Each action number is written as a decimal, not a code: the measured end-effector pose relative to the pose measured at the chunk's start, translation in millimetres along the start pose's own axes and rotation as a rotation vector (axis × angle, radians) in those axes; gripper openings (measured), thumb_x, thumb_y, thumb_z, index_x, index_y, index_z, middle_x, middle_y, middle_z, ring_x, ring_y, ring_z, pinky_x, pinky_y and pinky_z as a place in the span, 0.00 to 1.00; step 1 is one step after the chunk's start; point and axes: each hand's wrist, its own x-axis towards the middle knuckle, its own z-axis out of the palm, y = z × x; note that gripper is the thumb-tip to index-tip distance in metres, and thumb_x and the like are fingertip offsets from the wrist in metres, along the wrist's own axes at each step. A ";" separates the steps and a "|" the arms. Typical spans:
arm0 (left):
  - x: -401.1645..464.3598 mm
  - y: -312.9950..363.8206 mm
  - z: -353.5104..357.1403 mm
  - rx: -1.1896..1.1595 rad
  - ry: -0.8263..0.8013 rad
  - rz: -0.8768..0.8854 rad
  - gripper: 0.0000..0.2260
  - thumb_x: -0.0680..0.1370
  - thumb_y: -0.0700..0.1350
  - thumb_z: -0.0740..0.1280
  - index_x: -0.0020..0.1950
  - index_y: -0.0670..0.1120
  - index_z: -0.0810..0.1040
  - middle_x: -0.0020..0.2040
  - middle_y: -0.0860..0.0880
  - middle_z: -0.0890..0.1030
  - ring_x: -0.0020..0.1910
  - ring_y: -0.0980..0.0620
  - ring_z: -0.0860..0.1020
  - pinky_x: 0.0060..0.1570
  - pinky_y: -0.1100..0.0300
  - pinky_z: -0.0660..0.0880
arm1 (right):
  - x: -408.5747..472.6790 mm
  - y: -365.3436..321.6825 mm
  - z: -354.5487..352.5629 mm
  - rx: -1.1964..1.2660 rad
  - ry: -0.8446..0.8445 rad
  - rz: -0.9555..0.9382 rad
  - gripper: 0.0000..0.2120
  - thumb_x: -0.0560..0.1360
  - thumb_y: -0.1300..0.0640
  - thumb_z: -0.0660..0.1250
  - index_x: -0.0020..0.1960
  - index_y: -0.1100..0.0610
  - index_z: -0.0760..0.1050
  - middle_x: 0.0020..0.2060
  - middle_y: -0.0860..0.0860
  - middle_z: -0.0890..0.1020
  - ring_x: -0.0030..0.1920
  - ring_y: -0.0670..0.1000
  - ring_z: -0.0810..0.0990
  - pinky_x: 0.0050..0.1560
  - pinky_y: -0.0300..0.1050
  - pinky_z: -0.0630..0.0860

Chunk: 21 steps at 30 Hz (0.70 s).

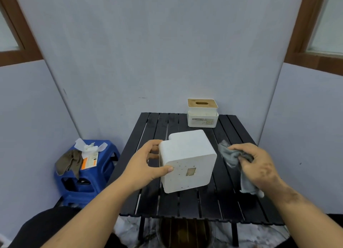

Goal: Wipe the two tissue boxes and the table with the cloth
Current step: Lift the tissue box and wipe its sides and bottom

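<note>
While the left hand grips the white tissue box tipped on its side at the centre of the black slatted counter, its fingers wrapped around the box's left edge, the right hand clenches the grey cloth just right of the box. A second tissue box with a wooden lid stands upright at the counter's far edge, above centre. A blue stool sits at lower left.

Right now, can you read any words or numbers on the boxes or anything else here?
None can be read.
Label on the tissue box with the wooden lid: print too small and blurred.
Patch on the white tissue box in the left hand: no legible text.
Orange-and-white packet on the blue stool: print too blurred.
</note>
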 end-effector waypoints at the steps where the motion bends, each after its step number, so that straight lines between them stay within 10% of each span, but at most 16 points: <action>1: 1.6 2.0 -2.7 0.036 -0.027 -0.010 0.31 0.70 0.51 0.81 0.68 0.64 0.70 0.65 0.62 0.78 0.65 0.60 0.77 0.67 0.48 0.76 | -0.3 1.3 -2.5 0.018 0.016 0.021 0.25 0.71 0.79 0.65 0.51 0.50 0.82 0.50 0.44 0.83 0.52 0.34 0.80 0.52 0.23 0.72; 6: 17.2 34.0 -16.7 0.251 -0.075 0.016 0.48 0.69 0.58 0.80 0.82 0.55 0.58 0.78 0.57 0.68 0.77 0.54 0.67 0.74 0.50 0.66 | 4.1 -0.2 -10.1 0.097 0.041 0.021 0.24 0.73 0.76 0.67 0.51 0.46 0.81 0.50 0.46 0.84 0.52 0.38 0.81 0.51 0.24 0.73; 14: 57.7 112.5 16.8 0.767 -0.343 0.234 0.46 0.72 0.66 0.74 0.82 0.50 0.57 0.79 0.50 0.67 0.78 0.48 0.65 0.81 0.41 0.51 | 0.8 -9.3 -9.5 0.155 -0.011 0.010 0.20 0.73 0.73 0.69 0.54 0.50 0.83 0.50 0.44 0.84 0.52 0.39 0.81 0.53 0.27 0.74; 21: 89.8 117.6 40.7 1.002 -0.410 0.289 0.41 0.69 0.70 0.73 0.73 0.48 0.68 0.65 0.49 0.76 0.64 0.46 0.75 0.68 0.43 0.71 | -6.3 -11.5 3.0 0.177 -0.048 0.048 0.19 0.72 0.73 0.70 0.55 0.53 0.84 0.50 0.45 0.84 0.53 0.37 0.80 0.52 0.23 0.71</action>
